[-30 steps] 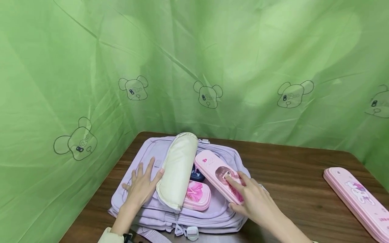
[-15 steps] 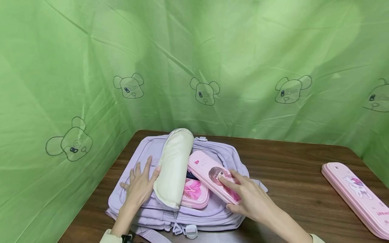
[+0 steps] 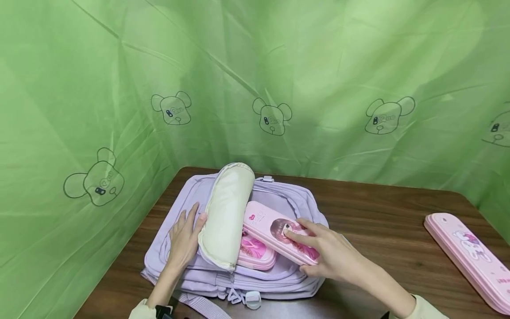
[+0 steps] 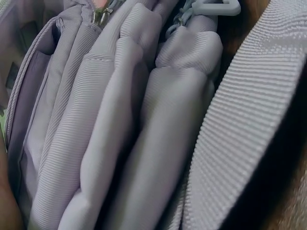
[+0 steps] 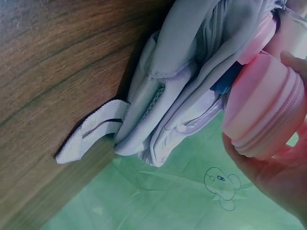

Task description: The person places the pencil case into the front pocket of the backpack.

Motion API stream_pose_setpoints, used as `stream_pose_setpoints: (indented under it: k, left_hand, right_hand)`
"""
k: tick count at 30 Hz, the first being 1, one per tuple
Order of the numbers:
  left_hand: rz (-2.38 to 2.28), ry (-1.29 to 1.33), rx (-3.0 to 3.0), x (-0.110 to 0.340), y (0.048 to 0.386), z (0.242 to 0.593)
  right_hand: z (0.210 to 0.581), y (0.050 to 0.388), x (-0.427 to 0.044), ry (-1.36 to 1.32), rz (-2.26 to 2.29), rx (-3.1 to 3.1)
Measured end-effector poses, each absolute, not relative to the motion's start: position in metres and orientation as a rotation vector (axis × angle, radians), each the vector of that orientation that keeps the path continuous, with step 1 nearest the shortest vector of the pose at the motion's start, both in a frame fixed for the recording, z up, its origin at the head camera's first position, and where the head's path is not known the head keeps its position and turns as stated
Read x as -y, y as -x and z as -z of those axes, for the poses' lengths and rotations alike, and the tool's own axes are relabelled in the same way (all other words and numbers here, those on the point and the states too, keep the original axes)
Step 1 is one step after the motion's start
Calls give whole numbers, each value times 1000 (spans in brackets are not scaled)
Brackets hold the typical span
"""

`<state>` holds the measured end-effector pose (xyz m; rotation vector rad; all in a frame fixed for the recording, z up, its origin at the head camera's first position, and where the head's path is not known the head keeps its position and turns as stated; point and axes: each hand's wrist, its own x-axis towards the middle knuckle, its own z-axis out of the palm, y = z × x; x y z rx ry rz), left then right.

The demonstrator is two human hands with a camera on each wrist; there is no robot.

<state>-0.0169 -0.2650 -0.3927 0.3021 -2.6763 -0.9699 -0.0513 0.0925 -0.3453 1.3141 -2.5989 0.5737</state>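
Observation:
A lilac backpack lies flat on the table, its front pocket unzipped and the cream-lined flap folded back. My left hand rests on the bag left of the flap, fingers extended, thumb against the flap's edge. My right hand grips a pink pencil case printed with a doll-like girl, thumb on its near side. The far end of that case reaches the flap's edge. Beneath it, another pink case with a flower print lies partly hidden in the pocket. Something dark blue shows in the right wrist view.
A long pink pencil case with a bunny print lies on the brown wooden table at the right. A webbing strap and buckle hang at the bag's near side. Green cloth surrounds the table's back and sides.
My right hand has moved the girl-print case leftward, nearer the flap, covering the dark blue item in the head view. My left hand stays on the bag.

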Motion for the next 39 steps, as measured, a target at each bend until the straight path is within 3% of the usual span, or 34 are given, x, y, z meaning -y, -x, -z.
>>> stream_pose_setpoints:
  k: [20, 39]
  left_hand:
    - [1104, -405, 2843, 253, 16, 356]
    - [1073, -298, 2894, 251, 13, 357]
  right_hand:
    - [339, 57, -78, -1408, -1062, 2715]
    - [352, 32, -78, -1469, -865, 2539]
